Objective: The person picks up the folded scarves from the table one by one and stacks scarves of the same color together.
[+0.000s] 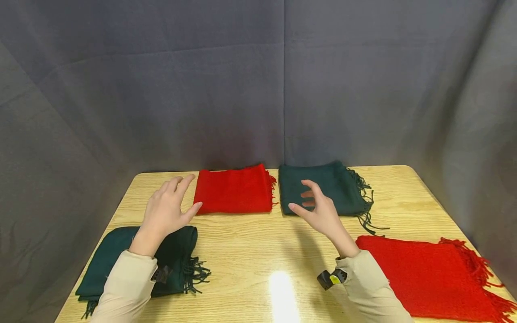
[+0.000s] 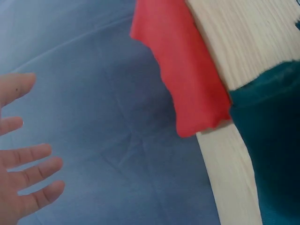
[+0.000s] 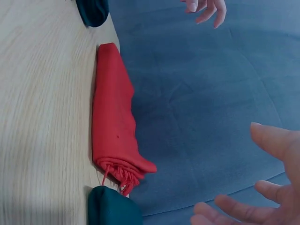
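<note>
Both hands are raised above the table, holding nothing. My left hand (image 1: 166,211), its fingers spread and relaxed, hovers between a folded dark green scarf (image 1: 109,251) at the near left and a folded red scarf (image 1: 234,190) at the back. My right hand (image 1: 321,211) hangs with loosely bent fingers in front of another folded dark green scarf (image 1: 323,179) at the back right. A second red scarf (image 1: 432,278) lies at the near right, fringe pointing right. In the left wrist view, the left fingers (image 2: 33,178) are apart from every scarf; the right fingers (image 3: 243,208) likewise.
A light wooden table (image 1: 242,251) carries the scarves, with a bright glare spot near its front. Grey cloth (image 1: 210,89) hangs behind the table and along both sides. Dark fringes (image 1: 365,197) trail from the back green scarf onto the wood.
</note>
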Tool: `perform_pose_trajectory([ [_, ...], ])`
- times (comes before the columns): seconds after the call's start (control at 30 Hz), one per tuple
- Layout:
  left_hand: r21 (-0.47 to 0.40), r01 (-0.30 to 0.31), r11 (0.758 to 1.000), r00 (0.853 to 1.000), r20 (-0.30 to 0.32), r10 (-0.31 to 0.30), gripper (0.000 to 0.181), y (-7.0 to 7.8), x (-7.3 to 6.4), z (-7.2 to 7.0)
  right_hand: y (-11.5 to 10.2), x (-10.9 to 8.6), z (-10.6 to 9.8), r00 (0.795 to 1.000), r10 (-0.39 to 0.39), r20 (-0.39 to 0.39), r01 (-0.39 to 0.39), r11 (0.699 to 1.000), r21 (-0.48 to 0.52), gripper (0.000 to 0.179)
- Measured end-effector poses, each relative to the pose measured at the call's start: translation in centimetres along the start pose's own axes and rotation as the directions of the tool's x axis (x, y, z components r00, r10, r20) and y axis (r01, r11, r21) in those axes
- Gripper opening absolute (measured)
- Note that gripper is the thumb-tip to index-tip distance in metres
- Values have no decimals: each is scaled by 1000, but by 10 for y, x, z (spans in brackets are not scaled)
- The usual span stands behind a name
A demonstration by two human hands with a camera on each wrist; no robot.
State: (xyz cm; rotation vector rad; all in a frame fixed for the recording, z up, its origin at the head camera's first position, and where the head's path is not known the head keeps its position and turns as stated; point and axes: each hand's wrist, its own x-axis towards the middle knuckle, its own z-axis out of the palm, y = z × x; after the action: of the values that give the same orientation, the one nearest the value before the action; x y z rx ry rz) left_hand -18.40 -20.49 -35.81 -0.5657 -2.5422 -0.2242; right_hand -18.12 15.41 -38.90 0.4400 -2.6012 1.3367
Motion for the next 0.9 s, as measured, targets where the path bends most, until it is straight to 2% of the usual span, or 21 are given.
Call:
perform_pose_trajectory([
  [0.1,0,4,1000,999,35,-4,68,-6,2,2,0,7,2,1000,8,10,-8,1000,3,65],
  [0.27,-32,60,998,994,93,-57,70,-16,6,7,1,18,4,999,30,21,-31,999,22,66],
  [0.5,-98,177,979,969,190,-156,71,-32,4,18,4,30,8,996,83,42,-85,995,46,69],
  [0.67,-73,211,975,957,220,-191,72,-43,2,27,6,41,14,990,126,62,-130,989,64,70],
  [0.9,-88,247,965,943,252,-218,72,-51,6,36,13,54,21,972,214,95,-222,971,89,72],
])
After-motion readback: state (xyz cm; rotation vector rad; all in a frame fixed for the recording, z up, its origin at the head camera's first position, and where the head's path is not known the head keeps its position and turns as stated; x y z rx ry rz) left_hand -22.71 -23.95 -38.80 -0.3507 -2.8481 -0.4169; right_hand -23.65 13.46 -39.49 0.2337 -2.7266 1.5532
